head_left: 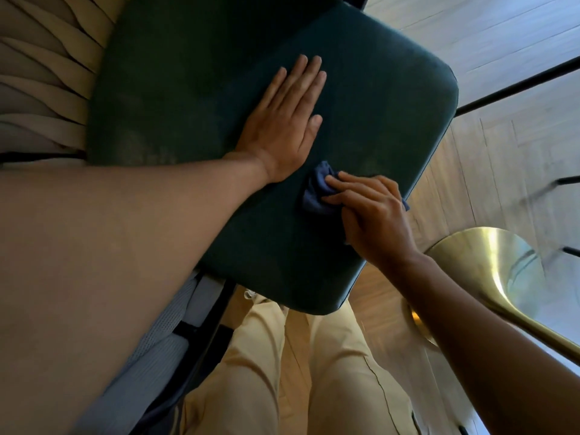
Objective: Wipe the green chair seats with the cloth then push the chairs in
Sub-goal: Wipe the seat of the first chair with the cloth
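Seat: the green chair seat (219, 89) fills the middle of the view, a padded cushion with rounded corners, its near corner just above the person's trousers (251, 372).
Left hand: the left hand (282, 120) lies flat on the seat, fingers straight and together, gripping nothing, apparently steadying the chair.
Right hand: the right hand (373, 211) has its fingers curled round the cloth (317, 193), pressing it onto the seat toward its right edge.
Cloth handling: small, blue, soft and light; bunched up, it should drag easily over the fabric, so a firm pinch with downward pressure looks best.
Chair handling: the cushion looks soft and grippy, not slippery; for pushing in, the backrest or seat edge seems the likeliest hold.
Hidden: the chair's legs and back are out of view; much of the cloth sits under the fingers.
Unclear: faint pale marks on the seat's left part could be dust or sheen.
Nearby: a brass pedestal (489, 265) stands right on the wooden floor (470, 32).
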